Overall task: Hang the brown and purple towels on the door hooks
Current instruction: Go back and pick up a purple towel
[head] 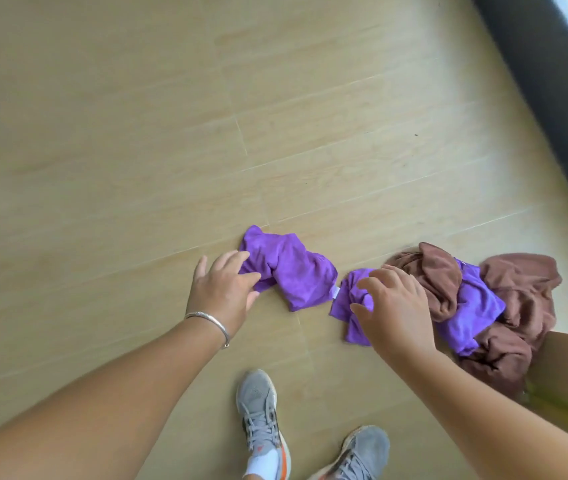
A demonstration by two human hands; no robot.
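Purple crumpled soft microfibre towel (287, 268), left of the brown towel heap (517, 306), is touched by spread fingers (248, 277); bunched folds are best gripped.

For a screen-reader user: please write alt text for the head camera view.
Two hands reach down to towels crumpled on a wooden floor: left hand touching a purple towel, right hand over another purple towel tangled with brown towels.

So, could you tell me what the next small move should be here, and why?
Probably close the left hand on the purple towel and lift it: its fingers already touch the towel's edge, the towel lies alone on the floor, while the right hand hovers over the tangled pile.
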